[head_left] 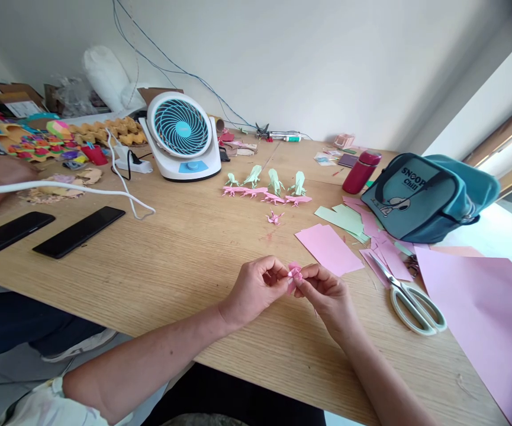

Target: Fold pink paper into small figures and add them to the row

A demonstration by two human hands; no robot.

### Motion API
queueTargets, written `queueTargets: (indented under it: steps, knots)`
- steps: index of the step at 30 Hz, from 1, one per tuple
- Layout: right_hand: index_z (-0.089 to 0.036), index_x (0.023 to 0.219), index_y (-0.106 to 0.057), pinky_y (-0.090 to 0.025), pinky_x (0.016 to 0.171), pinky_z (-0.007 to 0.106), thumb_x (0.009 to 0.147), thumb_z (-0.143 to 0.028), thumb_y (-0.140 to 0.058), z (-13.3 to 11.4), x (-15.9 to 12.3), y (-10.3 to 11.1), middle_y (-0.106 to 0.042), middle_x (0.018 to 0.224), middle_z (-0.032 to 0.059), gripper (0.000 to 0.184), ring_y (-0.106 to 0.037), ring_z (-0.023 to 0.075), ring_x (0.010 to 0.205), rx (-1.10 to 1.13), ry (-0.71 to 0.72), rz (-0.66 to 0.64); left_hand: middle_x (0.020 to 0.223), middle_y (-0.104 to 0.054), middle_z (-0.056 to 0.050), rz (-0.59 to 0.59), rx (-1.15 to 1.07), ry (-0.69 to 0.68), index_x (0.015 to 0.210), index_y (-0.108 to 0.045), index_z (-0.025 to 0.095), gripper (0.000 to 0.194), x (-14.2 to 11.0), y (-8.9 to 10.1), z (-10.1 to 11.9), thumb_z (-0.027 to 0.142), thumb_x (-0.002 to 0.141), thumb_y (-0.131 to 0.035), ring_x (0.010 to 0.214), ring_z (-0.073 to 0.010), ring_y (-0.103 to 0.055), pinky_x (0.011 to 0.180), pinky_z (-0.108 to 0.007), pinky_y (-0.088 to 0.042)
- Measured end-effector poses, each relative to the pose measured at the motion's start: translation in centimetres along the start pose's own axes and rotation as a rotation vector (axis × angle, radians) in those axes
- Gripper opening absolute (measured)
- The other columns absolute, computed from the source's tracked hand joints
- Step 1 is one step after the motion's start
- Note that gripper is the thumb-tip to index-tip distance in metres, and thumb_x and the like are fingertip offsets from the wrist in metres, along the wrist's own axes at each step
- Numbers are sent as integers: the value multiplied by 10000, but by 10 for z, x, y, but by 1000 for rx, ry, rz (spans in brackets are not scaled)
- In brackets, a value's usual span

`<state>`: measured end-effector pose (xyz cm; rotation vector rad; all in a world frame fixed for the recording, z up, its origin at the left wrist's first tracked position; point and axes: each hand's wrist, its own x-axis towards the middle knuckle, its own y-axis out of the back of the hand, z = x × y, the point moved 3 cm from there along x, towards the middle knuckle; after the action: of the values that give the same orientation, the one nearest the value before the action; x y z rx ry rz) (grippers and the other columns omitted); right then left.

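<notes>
Between my two hands is a small piece of folded pink paper [295, 273], held just above the wooden table [184, 248]. My left hand [256, 290] pinches its left side with thumb and forefinger. On the other side, my right hand [327, 296] grips it the same way. Parts of the folds are hidden by my fingertips. Beyond my hands lies a small pink folded figure [275, 218]. Behind that, pink paper figures [298, 200] form a row, with green paper figures [276, 181] standing just behind them.
Pink sheets [330, 248], green paper [342, 220] and scissors [415, 305] lie to the right, near a large pink sheet [490, 319]. A teal bag [415, 201] and red bottle [361, 171] stand behind. Leftward are a fan [182, 133], phones [80, 232] and another person's arm [2, 180].
</notes>
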<state>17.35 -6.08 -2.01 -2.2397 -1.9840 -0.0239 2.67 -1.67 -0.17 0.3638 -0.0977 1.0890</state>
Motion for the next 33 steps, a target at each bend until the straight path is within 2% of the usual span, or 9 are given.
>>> queueTargets:
  steps: [3,8,14,20,24,27,30,33]
  knots:
    - [-203,751,-656,-532,596,286,720,-463,-792,2,1,0,-672,646,9,295,-611,138,589,22,-15,-15,717,-676,-31,12,30,-23,727,-608,147,222,-1,-1,2,326,847,-664,640,-119,-629,616,-222,-522]
    - [-206,764,-678,-506,576,263,705,-460,-804,3,2,3,-652,687,0,289,-567,117,585,25,-7,8,755,-681,-30,17,47,-94,748,-632,149,148,-2,-1,8,254,850,-650,693,-123,-650,625,-209,-533]
    - [-206,763,-681,-484,559,249,711,-416,-813,2,3,4,-644,720,-1,254,-550,107,581,56,-37,-29,735,-689,-16,14,26,-37,746,-631,145,157,-2,0,1,264,838,-673,649,-105,-631,594,-189,-501]
    - [-207,785,-670,-468,580,252,756,-395,-786,3,2,3,-643,727,9,223,-558,129,643,56,-22,-123,748,-675,-22,-55,49,-13,766,-608,147,185,-2,-2,-2,301,860,-649,675,-117,-621,567,-200,-454]
    - [-210,824,-652,-475,692,293,841,-374,-709,2,0,5,-623,756,14,174,-566,149,717,-12,51,-123,763,-652,-23,-84,96,-78,778,-604,147,125,-2,-2,7,242,857,-629,705,-118,-612,609,-210,-477]
    - [-210,832,-647,-468,718,311,871,-370,-674,0,-2,9,-609,762,19,167,-535,152,710,-149,112,-70,834,-651,-31,-89,106,-116,858,-620,154,85,-3,0,14,238,867,-614,760,-125,-617,647,-219,-497]
    - [-209,819,-647,-454,733,316,874,-370,-666,-2,-4,11,-608,793,30,171,-534,167,752,-273,172,-13,903,-643,-42,-73,78,-102,922,-605,159,154,-4,2,17,295,862,-642,818,-143,-631,666,-231,-504]
    - [-207,808,-640,-436,717,309,880,-366,-650,-4,-3,10,-620,785,29,175,-534,169,746,-331,183,-26,909,-630,-42,-54,7,-101,917,-583,159,163,-6,5,19,316,883,-616,800,-141,-638,669,-241,-506]
